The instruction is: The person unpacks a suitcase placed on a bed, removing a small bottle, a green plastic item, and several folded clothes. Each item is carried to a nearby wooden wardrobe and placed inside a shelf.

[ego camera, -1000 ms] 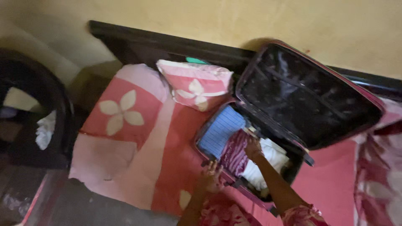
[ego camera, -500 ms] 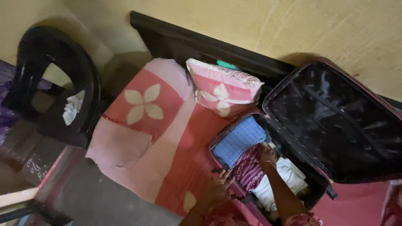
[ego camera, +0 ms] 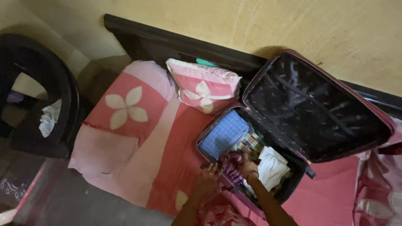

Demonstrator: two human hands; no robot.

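An open dark red suitcase (ego camera: 255, 206) lies on a bed with a pink flowered cover (ego camera: 125, 129), its black-lined lid (ego camera: 314, 109) propped up against the wall. Inside lie a blue checked folded cloth (ego camera: 224, 134), a white cloth (ego camera: 272, 167) and a maroon patterned cloth (ego camera: 231, 163). My right hand (ego camera: 247, 167) presses on the maroon cloth inside the case. My left hand (ego camera: 208, 179) rests at the case's near rim, touching the same cloth's edge.
A pink flowered pillow (ego camera: 204, 88) leans against the dark headboard (ego camera: 176, 44). A black plastic chair (ego camera: 39, 96) with a white cloth (ego camera: 49, 118) on its seat stands left of the bed. The floor shows at lower left.
The view has shifted right and closer to the bed. My right hand moved down from the blue cloth's edge onto the maroon cloth; my left hand stays at the rim.
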